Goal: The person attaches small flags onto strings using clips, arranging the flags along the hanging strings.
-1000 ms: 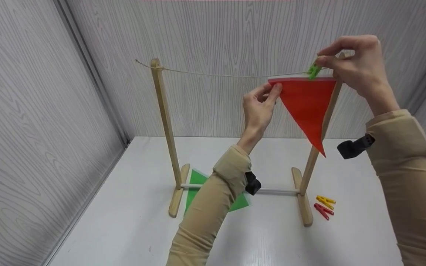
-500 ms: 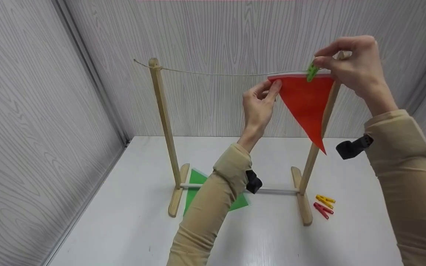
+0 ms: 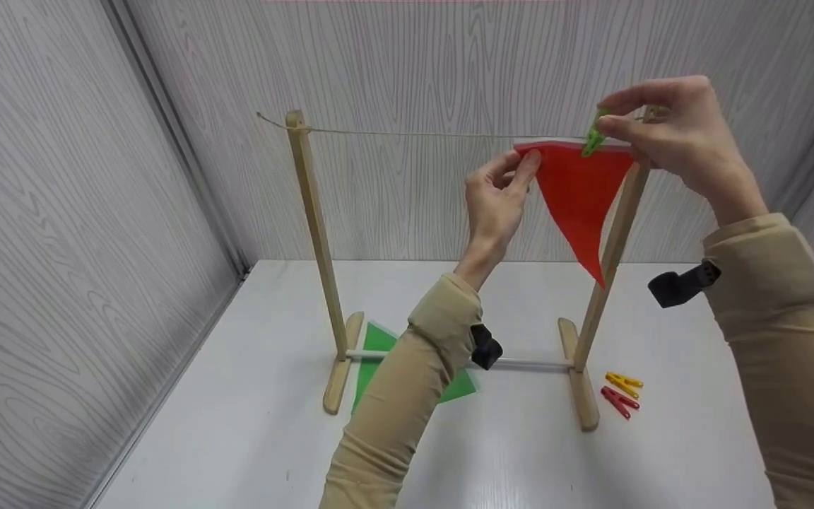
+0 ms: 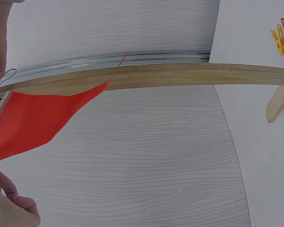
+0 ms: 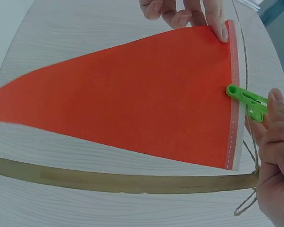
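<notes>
The red flag (image 3: 580,201) is held up at the string (image 3: 407,133), close to the right post (image 3: 617,233). Its upper left corner is pinched by the left hand (image 3: 497,201), the grip drawn nearly together. In the right hand (image 3: 679,131), a green clothespin (image 3: 593,140) is pinched between thumb and finger, its tip set over the flag's pale upper edge. Whether the string is caught too cannot quite be made out. For a firm hold, the edge should be held level against the string, the clothespin seated squarely over both, then released gently. A yellow clothespin (image 3: 623,384) and a red clothespin (image 3: 620,401) are laid on the counter (image 3: 513,452), near right.
</notes>
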{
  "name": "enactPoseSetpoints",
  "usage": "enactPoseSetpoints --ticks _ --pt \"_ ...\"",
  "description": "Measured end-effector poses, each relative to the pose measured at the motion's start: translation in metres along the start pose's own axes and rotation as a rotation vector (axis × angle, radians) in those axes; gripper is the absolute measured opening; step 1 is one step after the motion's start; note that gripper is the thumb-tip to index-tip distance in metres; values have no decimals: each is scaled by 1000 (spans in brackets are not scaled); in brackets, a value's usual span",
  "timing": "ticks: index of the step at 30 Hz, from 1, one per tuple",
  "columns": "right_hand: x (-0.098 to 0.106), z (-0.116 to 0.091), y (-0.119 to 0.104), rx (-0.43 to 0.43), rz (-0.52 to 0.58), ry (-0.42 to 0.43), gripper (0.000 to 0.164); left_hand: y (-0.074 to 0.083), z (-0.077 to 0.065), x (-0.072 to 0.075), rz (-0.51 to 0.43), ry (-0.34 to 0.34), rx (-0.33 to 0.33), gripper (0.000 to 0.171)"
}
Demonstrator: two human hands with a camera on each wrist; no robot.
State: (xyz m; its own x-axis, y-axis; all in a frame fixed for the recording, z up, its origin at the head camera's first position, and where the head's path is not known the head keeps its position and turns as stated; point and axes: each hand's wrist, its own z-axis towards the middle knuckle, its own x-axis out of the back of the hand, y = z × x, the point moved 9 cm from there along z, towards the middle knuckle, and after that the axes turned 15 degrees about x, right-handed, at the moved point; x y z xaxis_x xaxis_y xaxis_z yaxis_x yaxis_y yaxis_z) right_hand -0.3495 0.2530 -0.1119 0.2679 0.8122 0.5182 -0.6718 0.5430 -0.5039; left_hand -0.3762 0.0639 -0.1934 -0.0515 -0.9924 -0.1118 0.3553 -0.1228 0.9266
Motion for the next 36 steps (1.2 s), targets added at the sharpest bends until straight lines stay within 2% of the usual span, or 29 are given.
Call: enactPoseSetpoints --ticks 5,17,27,36 --pt "-2 -3 0 6 51 -24 36 -1 2 0 -7 -4 19 24" --pt "-1 -5 5 -14 22 -31 43 -4 2 2 8 -10 24 24" --pt "-3 -4 7 -45 51 -26 47 -5 3 3 16 -8 24 24" --pt "-11 -4 5 -50 74 -80 50 -5 1 3 35 -10 20 25"
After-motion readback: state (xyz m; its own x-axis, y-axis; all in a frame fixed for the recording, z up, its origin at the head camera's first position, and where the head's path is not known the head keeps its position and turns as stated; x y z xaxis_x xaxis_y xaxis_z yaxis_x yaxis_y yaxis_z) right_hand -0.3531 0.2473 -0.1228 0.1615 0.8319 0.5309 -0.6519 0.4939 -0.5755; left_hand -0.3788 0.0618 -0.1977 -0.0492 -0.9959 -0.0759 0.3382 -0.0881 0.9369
